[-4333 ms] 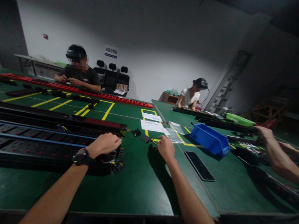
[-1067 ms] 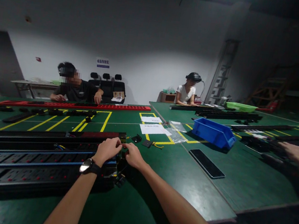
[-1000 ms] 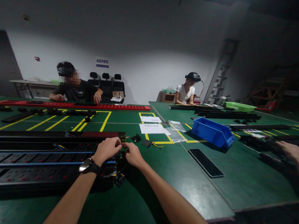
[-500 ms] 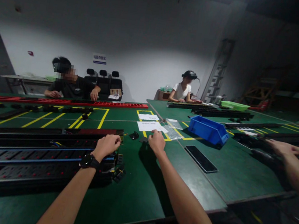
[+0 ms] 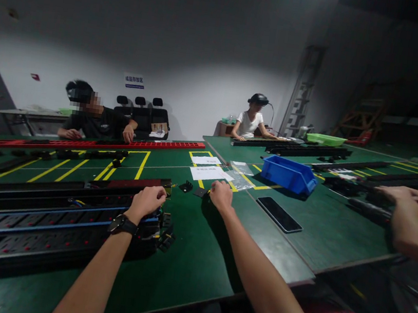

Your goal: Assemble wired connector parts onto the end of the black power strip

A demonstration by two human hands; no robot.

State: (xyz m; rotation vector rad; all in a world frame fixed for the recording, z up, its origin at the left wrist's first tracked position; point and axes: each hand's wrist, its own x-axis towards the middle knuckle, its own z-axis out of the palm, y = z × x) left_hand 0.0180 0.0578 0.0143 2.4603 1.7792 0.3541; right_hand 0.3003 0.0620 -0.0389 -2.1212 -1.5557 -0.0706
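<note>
My left hand (image 5: pixel 147 201), with a black watch at the wrist, rests at the right end of a long black rail assembly (image 5: pixel 40 221) with blue strips and red dots. Its fingers are curled together by the rail's end; what they pinch is hidden. Low over the green table, my right hand (image 5: pixel 221 194) has its fingers closed, and anything in them is too small to make out. Just left of its fingertips lies a small flat black part (image 5: pixel 200 192). Another small black bracket (image 5: pixel 186 187) lies between the two hands. Black end pieces (image 5: pixel 166 237) stick out below my left hand.
A blue bin (image 5: pixel 287 175), a phone (image 5: pixel 279 214), paper sheets (image 5: pixel 208 173) and clear bags (image 5: pixel 242 180) lie ahead and right. A red rail (image 5: pixel 148 145) crosses the far side before a seated person. A co-worker's hands (image 5: pixel 398 194) reach in from the right.
My right hand has shifted slightly right, away from the small flat black part, which now shows more clearly. My left hand stays at the rail's end. The view has shifted a little.
</note>
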